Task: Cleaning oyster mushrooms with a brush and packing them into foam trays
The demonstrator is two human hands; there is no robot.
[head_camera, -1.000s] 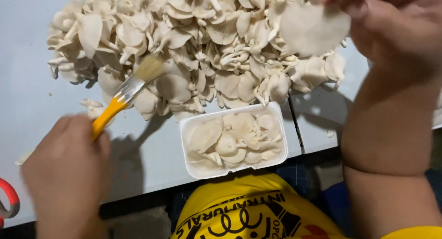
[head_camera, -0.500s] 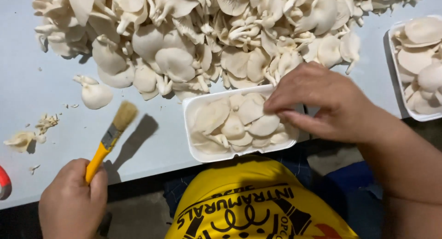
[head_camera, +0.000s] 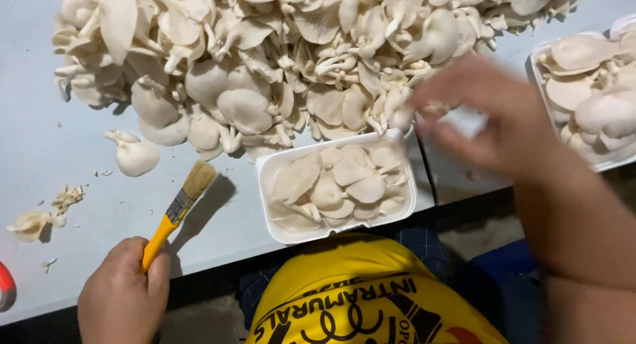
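Brush held low on the left, other hand up at the mushroom heap.

Far left, loose mushroom scraps lie on the pale table. The left hand is closed around the yellow handle of a paintbrush, bristles tilted up over the table. Centre, a white foam tray of mushrooms sits at the table edge, below the big mushroom pile. The right hand, blurred, fingers curled, reaches the pile's edge; what it holds, I cannot tell. A second tray sits far right.

Hands, seen from above
Left hand low, fist closed, knuckles up. Right hand extended forward, blurred, fingers loosely curled; forearm bare.
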